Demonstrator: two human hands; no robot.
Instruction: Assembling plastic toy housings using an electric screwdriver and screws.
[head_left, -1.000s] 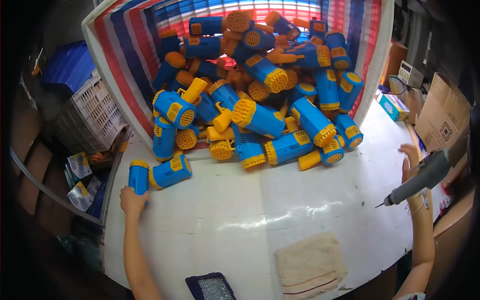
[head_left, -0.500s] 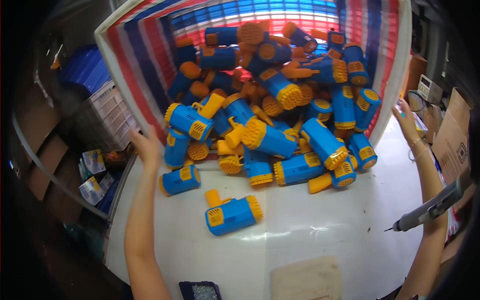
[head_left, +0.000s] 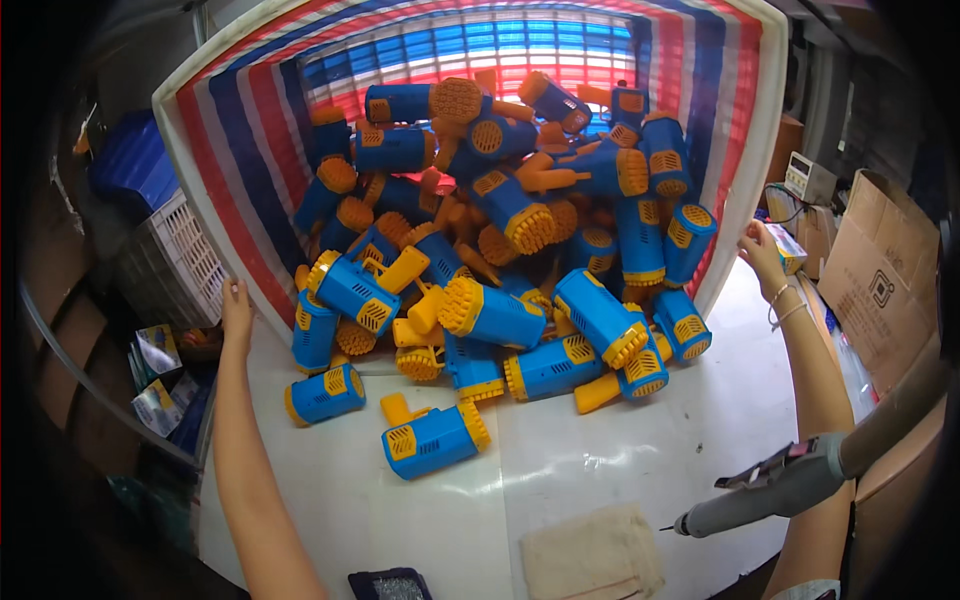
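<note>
The fingers of the left hand [head_left: 237,315] are bent narrow just beside the outer left wall of the red-white-and-blue striped, open-fronted container [head_left: 230,130]. The fingers of the right hand [head_left: 765,258] are loosely curled at its right edge. Neither contact nor a firm grip can be confirmed. This placement probably suits steadying the container from both sides.

Inside the container, a heap of blue plastic barrel-shaped devices with yellow handles and studded ends [head_left: 600,310] extends past the mouth, presumably because the open side faces the person. Two lie apart on the white worktop [head_left: 440,520], in front of the container's mouth.

Farther in front of the container are a beige folded cloth [head_left: 590,555] and a dark tray of small metallic parts [head_left: 355,585]. A grey powered screwdriver [head_left: 755,500] hangs front-right of it, presumably for ready reach.
</note>
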